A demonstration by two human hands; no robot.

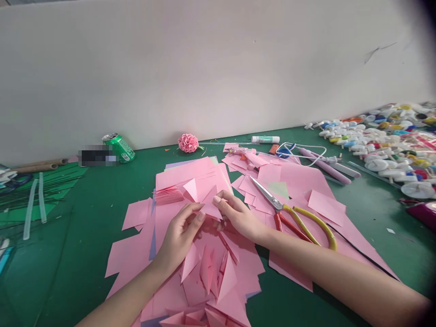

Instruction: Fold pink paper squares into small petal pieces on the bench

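A small folded piece of pink paper (211,210) is held up between my two hands, over a spread of pink sheets. My left hand (182,229) pinches its left corner between thumb and fingers. On the opposite side, my right hand (235,213) grips the upper right edge, its lower fingers partly hidden behind the paper. Just behind lie a stack of pink paper squares (168,194) and a folded pink triangle (190,188). Nearer to me, several folded pink pieces (214,272) lie loose on the sheets.
Yellow-and-red-handled scissors (281,206) lie open right of my right hand. Behind are a pink paper ball (188,143), a green can (119,147) and a glue stick (265,139). Many coloured plastic pieces (384,145) fill the far right. Wires and clear sticks (42,197) lie left.
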